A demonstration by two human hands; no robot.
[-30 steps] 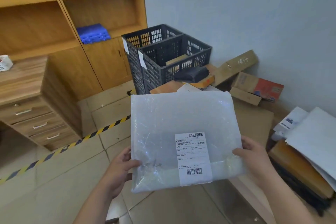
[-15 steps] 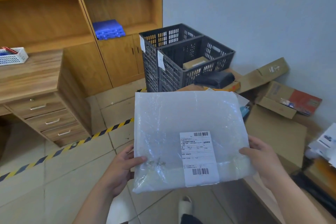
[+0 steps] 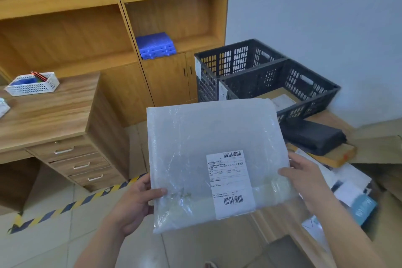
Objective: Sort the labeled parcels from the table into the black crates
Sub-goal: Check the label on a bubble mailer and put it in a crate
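I hold a flat white plastic-wrapped parcel (image 3: pixel 206 148) in front of me, face up, with a white shipping label (image 3: pixel 230 183) on its lower right. My left hand (image 3: pixel 134 204) grips its lower left edge, thumb on top. My right hand (image 3: pixel 304 178) grips its right edge. Beyond the parcel stand two black slatted crates: the far crate (image 3: pixel 235 59) and the near crate (image 3: pixel 304 85), which has a brown parcel (image 3: pixel 280 98) lying inside. The parcel hides the near crate's front corner.
The table (image 3: pixel 335 154) at right carries a black package (image 3: pixel 313 137), cardboard pieces and several other parcels. A wooden desk with drawers (image 3: pixel 54 119) and a white basket (image 3: pixel 32 84) stands at left. Wooden shelving (image 3: pixel 169 17) with a blue tray lines the back wall.
My view has swung left and closer to the crates, which now sit higher right of the parcel. Both hands keep the same grip on the parcel.
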